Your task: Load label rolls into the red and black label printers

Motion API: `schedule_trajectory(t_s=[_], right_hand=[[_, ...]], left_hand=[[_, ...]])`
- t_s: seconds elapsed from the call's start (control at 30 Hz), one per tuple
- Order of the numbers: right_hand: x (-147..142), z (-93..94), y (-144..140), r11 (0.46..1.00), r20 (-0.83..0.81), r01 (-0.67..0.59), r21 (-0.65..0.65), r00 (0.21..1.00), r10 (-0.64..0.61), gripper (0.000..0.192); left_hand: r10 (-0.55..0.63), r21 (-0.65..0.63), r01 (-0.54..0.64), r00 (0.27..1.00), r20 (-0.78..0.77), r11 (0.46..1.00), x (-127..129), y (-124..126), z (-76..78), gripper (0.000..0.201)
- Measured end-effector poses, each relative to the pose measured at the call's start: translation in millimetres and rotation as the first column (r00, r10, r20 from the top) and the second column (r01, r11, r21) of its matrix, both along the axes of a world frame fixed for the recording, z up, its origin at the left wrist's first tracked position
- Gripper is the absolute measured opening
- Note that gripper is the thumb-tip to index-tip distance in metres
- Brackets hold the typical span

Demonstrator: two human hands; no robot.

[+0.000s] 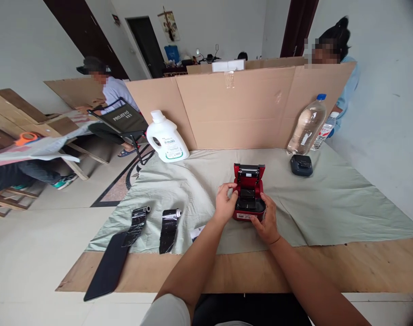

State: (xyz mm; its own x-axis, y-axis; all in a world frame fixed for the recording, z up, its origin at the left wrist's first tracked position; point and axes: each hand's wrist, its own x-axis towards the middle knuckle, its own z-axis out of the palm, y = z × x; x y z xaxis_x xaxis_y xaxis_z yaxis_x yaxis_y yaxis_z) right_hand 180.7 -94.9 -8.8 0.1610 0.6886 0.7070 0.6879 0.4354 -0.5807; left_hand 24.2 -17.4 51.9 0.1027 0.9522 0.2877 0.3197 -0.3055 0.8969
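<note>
While both hands, left hand (226, 202) and right hand (266, 221), grip one red printer (249, 192), two black rolls (152, 225) lie beside

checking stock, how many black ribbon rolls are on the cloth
2. One black ribbon roll lies left, its strip trailing off the cloth; the other roll lies beside it, nearer the left hand. More may be hidden.

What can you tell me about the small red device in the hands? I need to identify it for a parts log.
The red device is a small boxy unit, plastic by its look, with its lid swung open and standing upright at the back. Inside is a black compartment; a white label shows on the front edge. It sits on the pale green cloth near the table's middle. The left hand grips its left side and the right hand holds its front right corner.
</note>
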Motion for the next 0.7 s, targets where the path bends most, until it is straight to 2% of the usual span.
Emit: schedule_trajectory(t_s=[0.07,0.1,0.17,0.23,0.27,0.33,0.43,0.53,0.63,0.7], right_hand=[[0,-0.5,0,1.0,-0.024,0.005,0.0,1.0,-0.005,0.066],[0,-1.0,0,1.0,-0.031,0.012,-0.005,0.999,-0.012,0.066],[1,-2.2,1,1.0,-0.038,0.022,-0.012,0.999,-0.022,0.065],[2,-3.2,1,1.0,-0.048,0.014,-0.013,0.999,-0.015,0.063],[2,-3.5,0,1.0,-0.054,0.006,-0.01,0.999,-0.006,0.062],[3,-3.7,0,1.0,-0.056,-0.005,0.001,0.998,0.005,0.061],[4,-3.9,1,1.0,-0.045,0.005,0.004,0.999,-0.004,0.06],[5,-5.5,4,1.0,-0.035,0.028,-0.007,0.999,-0.028,0.062],[6,-7.9,6,0.999,-0.029,0.025,0.024,0.999,-0.024,0.063],[7,-8.8,7,0.999,-0.02,0.014,0.044,1.0,-0.013,0.063]], left_hand=[[-0.129,0.038,0.143,0.961,-0.244,0.989,7,12,20.3,0.027],[-0.202,0.014,0.223,0.907,-0.37,0.975,12,18,29.1,0.029],[-0.305,-0.085,0.322,0.734,-0.606,0.943,26,32,41.1,0.029],[-0.349,-0.178,0.339,0.553,-0.757,0.924,41,42,44.9,0.022],[-0.361,-0.208,0.339,0.49,-0.794,0.918,48,46,44.3,0.018],[-0.37,-0.234,0.334,0.436,-0.82,0.913,59,50,41.1,0.01],[-0.36,-0.234,0.315,0.443,-0.821,0.92,65,51,37.6,0.01],[-0.351,-0.214,0.315,0.487,-0.8,0.925,58,50,38.0,0.025],[-0.414,-0.202,0.378,0.646,-0.641,0.903,40,48,40.1,0.038],[-0.518,-0.207,0.476,0.751,-0.41,0.855,19,47,44.2,0.038]])
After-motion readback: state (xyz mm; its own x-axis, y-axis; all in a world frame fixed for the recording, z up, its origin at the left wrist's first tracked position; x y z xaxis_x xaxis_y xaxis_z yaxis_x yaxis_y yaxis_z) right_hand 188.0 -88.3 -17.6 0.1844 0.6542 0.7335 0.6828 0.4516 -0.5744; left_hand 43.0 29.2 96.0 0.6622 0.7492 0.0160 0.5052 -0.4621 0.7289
